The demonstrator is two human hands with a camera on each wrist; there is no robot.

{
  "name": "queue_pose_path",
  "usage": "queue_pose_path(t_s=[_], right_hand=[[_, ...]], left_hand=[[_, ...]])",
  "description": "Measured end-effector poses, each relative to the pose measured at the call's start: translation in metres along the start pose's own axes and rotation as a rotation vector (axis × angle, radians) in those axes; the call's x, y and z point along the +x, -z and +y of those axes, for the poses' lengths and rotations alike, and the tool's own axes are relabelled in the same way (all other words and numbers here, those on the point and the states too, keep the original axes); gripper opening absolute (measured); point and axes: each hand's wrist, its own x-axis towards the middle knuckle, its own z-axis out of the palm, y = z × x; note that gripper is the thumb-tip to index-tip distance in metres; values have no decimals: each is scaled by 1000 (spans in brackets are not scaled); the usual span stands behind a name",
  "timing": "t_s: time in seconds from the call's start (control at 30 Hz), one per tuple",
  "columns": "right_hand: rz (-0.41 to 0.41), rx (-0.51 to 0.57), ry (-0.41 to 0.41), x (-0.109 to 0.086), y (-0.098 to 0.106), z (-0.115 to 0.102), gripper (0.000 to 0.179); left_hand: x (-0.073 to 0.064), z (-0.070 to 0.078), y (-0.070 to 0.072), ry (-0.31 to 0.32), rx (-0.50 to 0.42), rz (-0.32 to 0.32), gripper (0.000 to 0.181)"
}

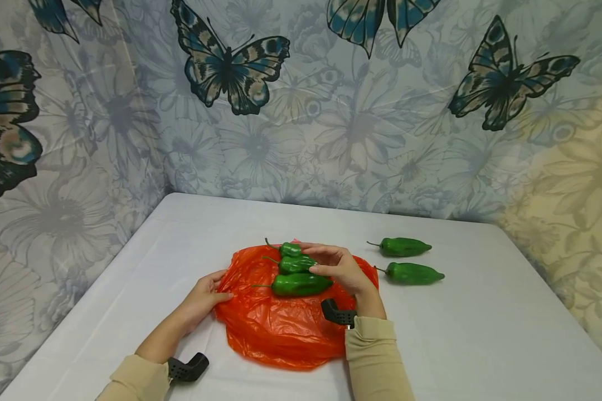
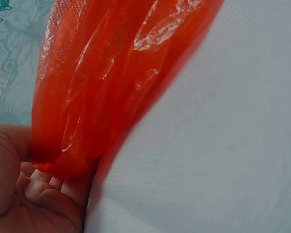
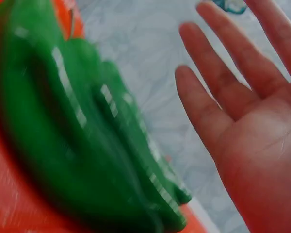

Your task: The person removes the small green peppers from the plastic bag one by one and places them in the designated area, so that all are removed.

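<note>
A red plastic bag point(image 1: 286, 328) lies spread on the table with three green peppers in a row on top: a near one point(image 1: 301, 284), a middle one point(image 1: 293, 264) and a far one point(image 1: 289, 249). At the bag's left edge my left hand point(image 1: 204, 298) pinches the plastic; in the left wrist view the thumb and fingers hold a fold of the bag point(image 2: 102, 73). My right hand point(image 1: 342, 271) is over the right ends of the peppers. In the right wrist view its fingers point(image 3: 223, 73) are extended and apart from the blurred peppers point(image 3: 72, 131).
Two more green peppers, one farther back point(image 1: 405, 247) and one nearer point(image 1: 413, 273), lie to the right of the bag. A white cloth covers the table point(image 1: 481, 334). Butterfly-patterned fabric point(image 1: 301, 139) hangs behind and along the sides.
</note>
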Motion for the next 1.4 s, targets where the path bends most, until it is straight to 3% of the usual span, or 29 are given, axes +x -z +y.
queue_pose_path(t_s=[0.23, 0.53, 1.0, 1.4], right_hand=[[15, -68, -69, -2, 4, 15, 34], [1, -170, -149, -3, 4, 17, 30], [-116, -354, -202, -4, 9, 25, 26], [-149, -356, -241, -7, 10, 30, 30]], left_hand=[[1, 1, -1, 5, -7, 3, 61], [2, 1, 0, -19, -21, -12, 61], [0, 3, 0, -19, 0, -8, 61], [1, 0, 0, -22, -14, -8, 60]])
